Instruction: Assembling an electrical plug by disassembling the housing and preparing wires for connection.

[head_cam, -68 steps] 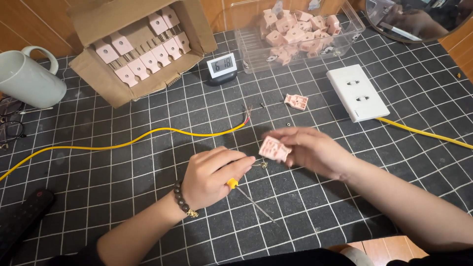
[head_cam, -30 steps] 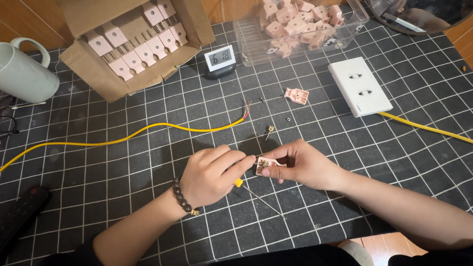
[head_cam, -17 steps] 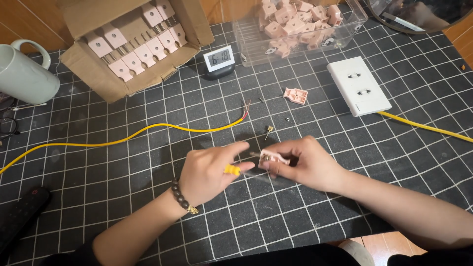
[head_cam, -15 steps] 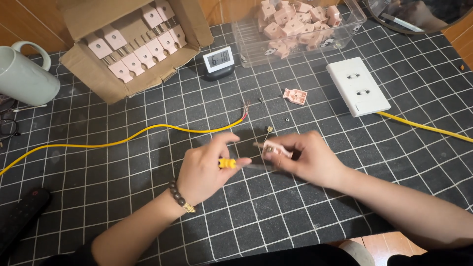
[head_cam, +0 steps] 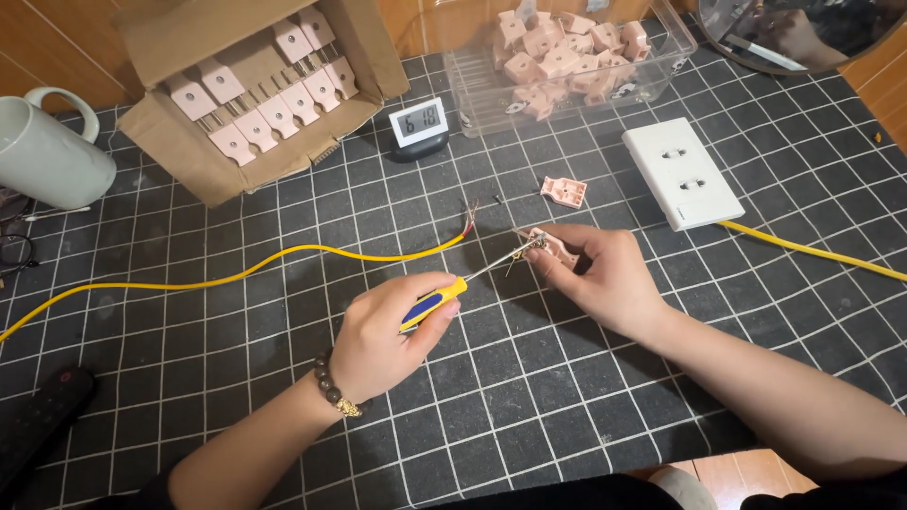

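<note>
Two hands grip screwdriver (head_cam: 436, 300) and pink plug part (head_cam: 556, 248), seemingly touching, near yellow cable (head_cam: 283, 260).

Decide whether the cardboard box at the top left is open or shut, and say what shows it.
Open. The cardboard box has its flaps folded back, and rows of pink plug parts show inside.

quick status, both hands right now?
Left hand: closed on a screwdriver, tip at the plug part.
Right hand: closed, holding a small pink plug part.
</note>
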